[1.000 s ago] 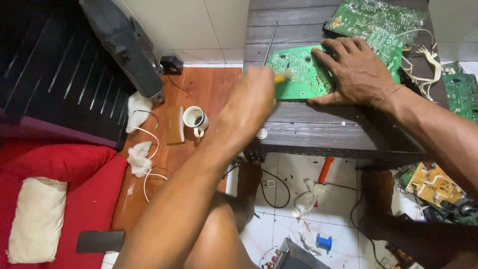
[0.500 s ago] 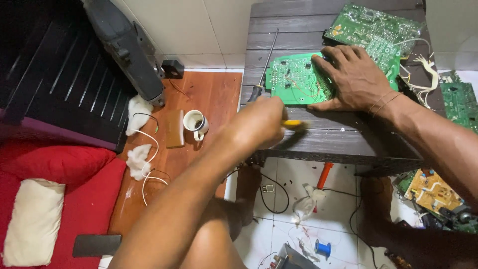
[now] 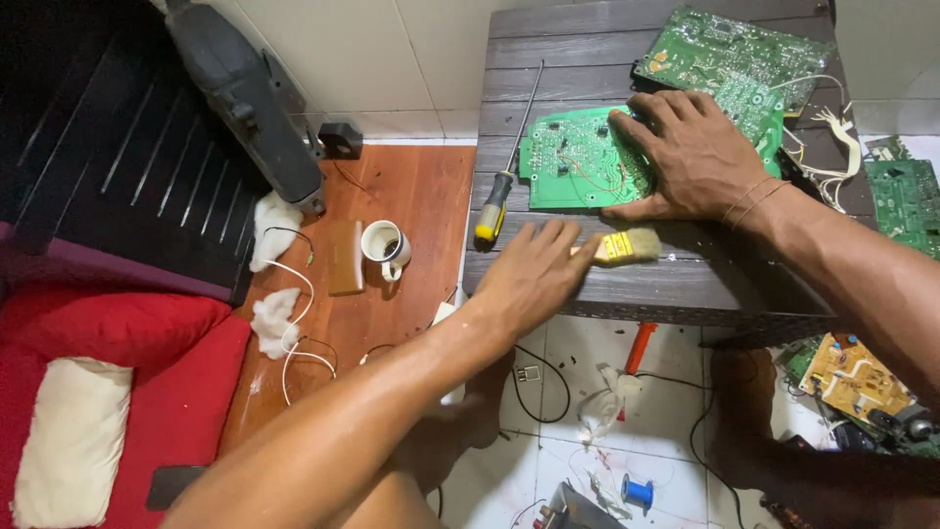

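Observation:
My right hand (image 3: pixel 690 157) lies spread on a green circuit board (image 3: pixel 573 162) on the dark wooden table (image 3: pixel 587 284) and holds it down. My left hand (image 3: pixel 534 274) reaches over the table's front edge with its fingers stretched out. Its fingertips touch the handle end of a small pale-bristled brush (image 3: pixel 632 245) that lies on the table. A screwdriver with a black and yellow handle (image 3: pixel 494 208) rests to the left of the board, shaft pointing away from me. A second, larger green board (image 3: pixel 729 54) sits behind the first one.
On the orange floor to the left stand a white mug (image 3: pixel 385 245), a brown block (image 3: pixel 346 257), white wadding and a cable. A black speaker-like unit (image 3: pixel 245 93) leans at the back left. More circuit boards (image 3: pixel 862 377) lie at the right. A red cushion (image 3: pixel 117 328) is at the near left.
My left hand held the screwdriver over the board, then drew back and set it down on the table. Now it is empty and stretches to the brush. My right hand stayed on the board.

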